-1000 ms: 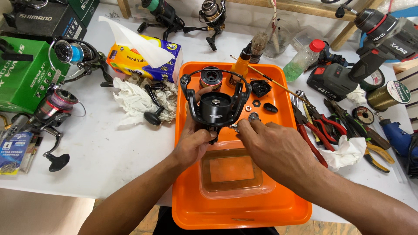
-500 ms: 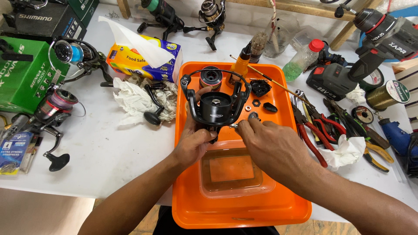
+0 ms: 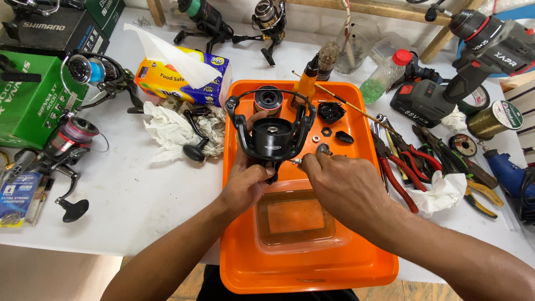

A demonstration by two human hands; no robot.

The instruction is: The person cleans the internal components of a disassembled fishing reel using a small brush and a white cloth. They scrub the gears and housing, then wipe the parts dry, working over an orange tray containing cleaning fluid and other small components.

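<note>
From the head view, the left hand [image 3: 245, 187] is clenched around the base of a black spinning-reel rotor with its wire bail arm [image 3: 271, 136], holding it upright over the far half of the orange plastic tray [image 3: 239, 262]. The right hand [image 3: 340, 184] pinches a small silvery metal part [image 3: 295, 161] at the rotor's lower right side, fingertips closed on it. Loose black and metal reel pieces [image 3: 325, 149] lie just beyond, and a clear shallow tub of liquid [image 3: 301, 220] sits nearer the person. This looks like seating or freeing a small fastener; the next move probably calls for a steady left grip and a fine twist of the fingertips.
</note>
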